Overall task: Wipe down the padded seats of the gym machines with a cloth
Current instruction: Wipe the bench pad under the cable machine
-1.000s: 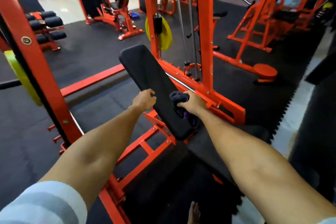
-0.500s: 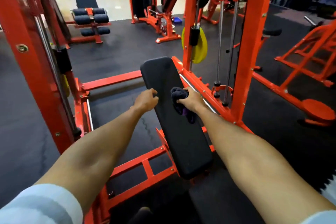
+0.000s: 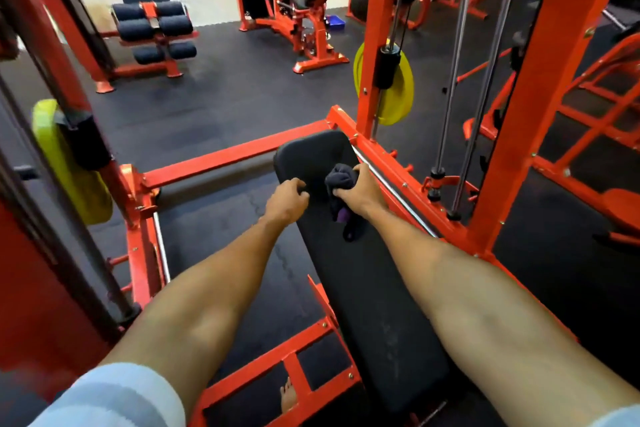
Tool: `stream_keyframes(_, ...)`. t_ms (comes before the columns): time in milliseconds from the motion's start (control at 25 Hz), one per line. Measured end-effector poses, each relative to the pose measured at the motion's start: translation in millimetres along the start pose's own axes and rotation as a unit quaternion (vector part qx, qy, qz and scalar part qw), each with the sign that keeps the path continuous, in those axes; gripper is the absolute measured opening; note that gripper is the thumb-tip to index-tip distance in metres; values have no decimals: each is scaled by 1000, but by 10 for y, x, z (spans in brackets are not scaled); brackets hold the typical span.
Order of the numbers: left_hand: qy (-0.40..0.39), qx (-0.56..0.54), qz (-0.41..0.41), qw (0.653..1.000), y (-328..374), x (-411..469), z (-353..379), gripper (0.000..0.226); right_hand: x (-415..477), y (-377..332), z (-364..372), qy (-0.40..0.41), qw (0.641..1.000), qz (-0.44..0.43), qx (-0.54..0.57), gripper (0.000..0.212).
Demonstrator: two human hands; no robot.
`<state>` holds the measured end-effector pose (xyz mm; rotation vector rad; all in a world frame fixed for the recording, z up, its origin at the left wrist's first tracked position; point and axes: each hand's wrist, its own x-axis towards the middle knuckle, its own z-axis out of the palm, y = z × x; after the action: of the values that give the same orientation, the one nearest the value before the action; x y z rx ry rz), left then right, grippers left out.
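Note:
A long black padded bench [image 3: 374, 305] runs from the bottom centre away from me inside an orange frame. My right hand [image 3: 362, 191] grips a bunched dark cloth [image 3: 341, 180] with a purple patch, pressed onto the far part of the pad. A loose end of the cloth trails toward me on the pad. My left hand [image 3: 287, 201] curls over the pad's left edge, level with the right hand. Both forearms stretch out over the bench.
Orange uprights [image 3: 375, 45] with steel guide rods [image 3: 453, 97] and yellow weight plates [image 3: 391, 87] stand right of the bench. Another yellow plate [image 3: 65, 163] hangs on the left post. Orange floor bars [image 3: 235, 154] cross the black rubber floor. A roller-pad bench [image 3: 154, 31] and other machines stand farther off.
The view has swung left and nearer along the bench. Both hands have slid farther up the pad toward its far end, the right one still holding the cloth.

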<state>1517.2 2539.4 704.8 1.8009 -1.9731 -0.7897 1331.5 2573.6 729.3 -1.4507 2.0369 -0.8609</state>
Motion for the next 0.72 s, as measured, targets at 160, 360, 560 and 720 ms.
stream_keyframes(160,30,-29,-7,999,-223,739,-105,45,607,-336,461,77,996,34,20,60)
stream_keyframes(360,71,-37,35,996,-291,1467,-66,47,978,-356,1144,69,995,34,-66,79)
stream_keyframes(560,75,17,80,994,-253,2004,65,41,1307,-223,1484,60,982,-25,-178,70)
stream_keyframes(720,103,80,75,989,-191,2178,150,39,1742,-7,1322,131,967,-45,-213,60)
